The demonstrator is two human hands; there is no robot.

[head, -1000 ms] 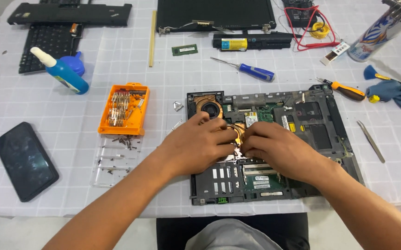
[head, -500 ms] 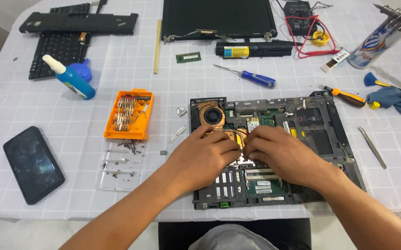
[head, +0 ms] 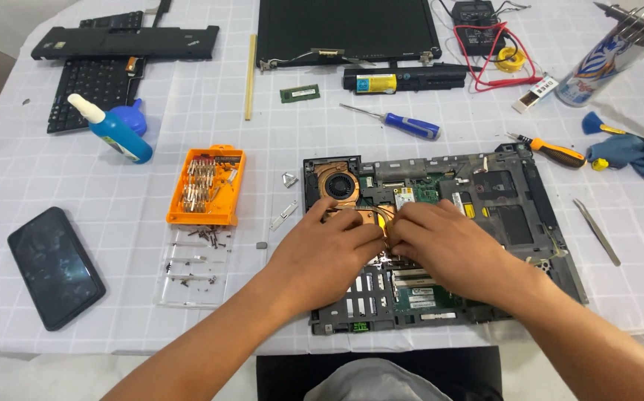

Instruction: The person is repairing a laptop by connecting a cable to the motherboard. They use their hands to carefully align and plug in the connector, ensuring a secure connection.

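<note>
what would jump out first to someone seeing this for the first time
At the centre, the left hand and right hand meet fingertip to fingertip over the copper heat pipe of an opened laptop base, beside its round fan. Left of it sits an orange screwdriver bit case, with loose screws below. Further left, a blue glue bottle and a black phone stand out on the white table.

view: single head camera, above the near edge of the surface
facing: steeply down and forward, toward the far edge
closeness: near; hands at centre, forearms entering from the bottom
</note>
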